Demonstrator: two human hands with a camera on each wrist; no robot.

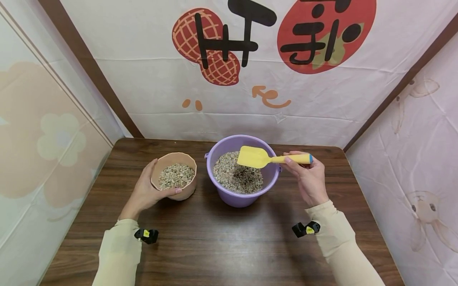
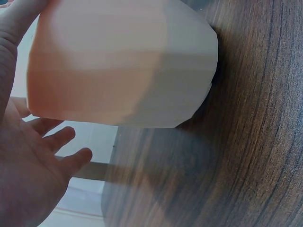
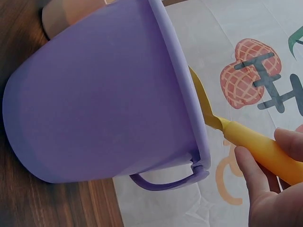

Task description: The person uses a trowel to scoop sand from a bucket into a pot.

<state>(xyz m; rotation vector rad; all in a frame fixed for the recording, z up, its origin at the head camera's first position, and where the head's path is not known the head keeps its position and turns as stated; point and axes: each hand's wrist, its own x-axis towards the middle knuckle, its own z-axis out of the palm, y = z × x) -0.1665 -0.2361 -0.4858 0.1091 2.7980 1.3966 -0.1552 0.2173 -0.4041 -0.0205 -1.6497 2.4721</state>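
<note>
My left hand [image 1: 146, 192] holds a peach-coloured faceted pot [image 1: 186, 193] at its left side, thumb along the near rim and fingers at the back. In the left wrist view some fingertips [image 2: 83, 155] spread away from the pot's wall. Small mixed gravel [image 1: 177, 176] partly fills it. My right hand [image 1: 312, 180] pinches the handle of a yellow toy shovel [image 1: 255, 157], which has a blue end cap. The shovel's blade lies over the purple bucket [image 1: 239, 200], and its shadow falls on the gravel [image 1: 232, 171] inside.
Both containers stand side by side on a dark wood-grain table [image 1: 214, 246], toward its back edge. A purple handle [image 3: 173, 185] hangs at the bucket's side. Printed cloth [image 1: 150, 87] hangs behind the table and at both sides.
</note>
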